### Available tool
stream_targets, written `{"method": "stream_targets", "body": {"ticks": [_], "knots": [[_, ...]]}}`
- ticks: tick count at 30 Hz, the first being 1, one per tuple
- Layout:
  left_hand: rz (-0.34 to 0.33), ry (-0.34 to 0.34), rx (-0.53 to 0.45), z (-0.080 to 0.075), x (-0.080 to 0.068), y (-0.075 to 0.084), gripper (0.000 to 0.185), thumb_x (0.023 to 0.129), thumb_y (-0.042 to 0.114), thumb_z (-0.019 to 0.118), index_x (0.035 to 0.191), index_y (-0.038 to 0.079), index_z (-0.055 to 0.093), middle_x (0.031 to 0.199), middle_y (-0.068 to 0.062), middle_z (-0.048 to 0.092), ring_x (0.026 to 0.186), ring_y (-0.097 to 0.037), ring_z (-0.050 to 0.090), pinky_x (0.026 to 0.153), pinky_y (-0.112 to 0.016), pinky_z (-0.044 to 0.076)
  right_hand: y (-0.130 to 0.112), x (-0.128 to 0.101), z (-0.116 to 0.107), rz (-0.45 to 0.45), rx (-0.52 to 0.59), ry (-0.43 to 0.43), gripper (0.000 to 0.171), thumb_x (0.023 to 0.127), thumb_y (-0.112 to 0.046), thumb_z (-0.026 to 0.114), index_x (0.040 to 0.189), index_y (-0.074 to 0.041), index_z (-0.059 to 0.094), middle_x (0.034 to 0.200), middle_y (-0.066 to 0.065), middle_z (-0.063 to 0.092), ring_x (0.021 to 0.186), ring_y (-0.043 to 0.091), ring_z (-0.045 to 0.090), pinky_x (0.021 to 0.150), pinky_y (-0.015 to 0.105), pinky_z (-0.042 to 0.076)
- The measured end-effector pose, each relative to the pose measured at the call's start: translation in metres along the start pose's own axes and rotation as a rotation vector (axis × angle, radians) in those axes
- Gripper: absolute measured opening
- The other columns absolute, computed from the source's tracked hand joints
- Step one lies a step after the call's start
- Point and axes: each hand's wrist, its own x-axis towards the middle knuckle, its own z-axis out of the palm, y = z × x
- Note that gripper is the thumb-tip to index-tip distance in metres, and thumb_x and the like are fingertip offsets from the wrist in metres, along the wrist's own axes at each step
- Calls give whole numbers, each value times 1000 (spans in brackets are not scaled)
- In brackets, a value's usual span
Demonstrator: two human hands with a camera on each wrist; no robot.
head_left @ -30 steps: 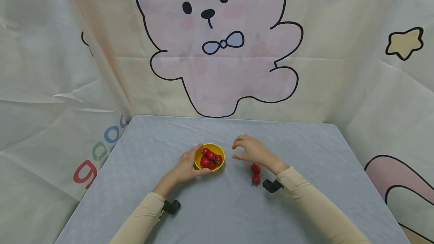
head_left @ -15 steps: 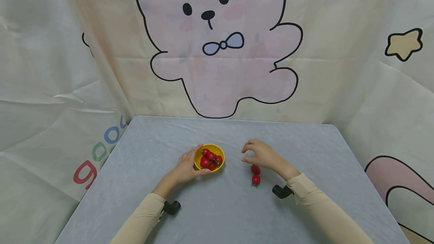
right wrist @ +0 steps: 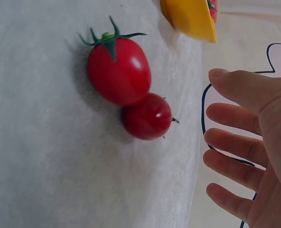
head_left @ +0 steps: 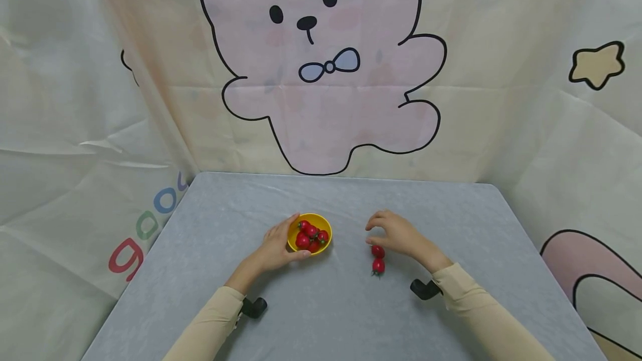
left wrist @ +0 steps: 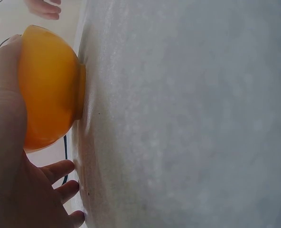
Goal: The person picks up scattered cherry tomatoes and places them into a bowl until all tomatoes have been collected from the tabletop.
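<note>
A small yellow bowl [head_left: 321,222] with several red cherry tomatoes [head_left: 303,240] in it stands on the table. My left hand [head_left: 271,248] holds its left side, thumb at the near rim and index finger at the far rim. In the left wrist view the bowl [left wrist: 50,90] sits upright on its foot, the other fingers spread beside it. To the right, my right hand [head_left: 393,234] hovers just above and behind two cherry tomatoes, holding nothing. Seen from the right wrist, the larger tomato [right wrist: 119,71] has a green calyx and touches the smaller tomato [right wrist: 147,117].
A grey-blue cloth covers the table [head_left: 321,316]. Behind it hangs a cream curtain [head_left: 471,99] with a cartoon bear, and similar cloth hangs on both sides. Dark wrist cameras are strapped below each hand.
My right hand has moved away from the bowl, rightward and slightly nearer, to above the two loose tomatoes. The left hand and the bowl have stayed in place.
</note>
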Motion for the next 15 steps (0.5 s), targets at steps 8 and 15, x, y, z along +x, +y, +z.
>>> {"method": "stream_targets", "body": {"ticks": [8, 15], "knots": [[-8, -3, 4, 0, 0, 0, 106, 80, 60, 73, 159, 20, 15, 162, -10, 31, 149, -35, 31, 122, -58, 20, 5, -10, 3, 15, -5, -7, 28, 85, -31, 77, 105, -11, 74, 113, 4, 68, 110, 27, 62, 94, 47, 53], [-7, 9, -5, 1, 0, 0, 105, 79, 62, 73, 159, 21, 18, 162, -8, 33, 148, -35, 32, 121, -60, 21, 11, -16, 5, 29, 7, -19, 28, 85, -32, 77, 105, -12, 74, 112, 3, 68, 111, 26, 61, 91, 45, 54]]}}
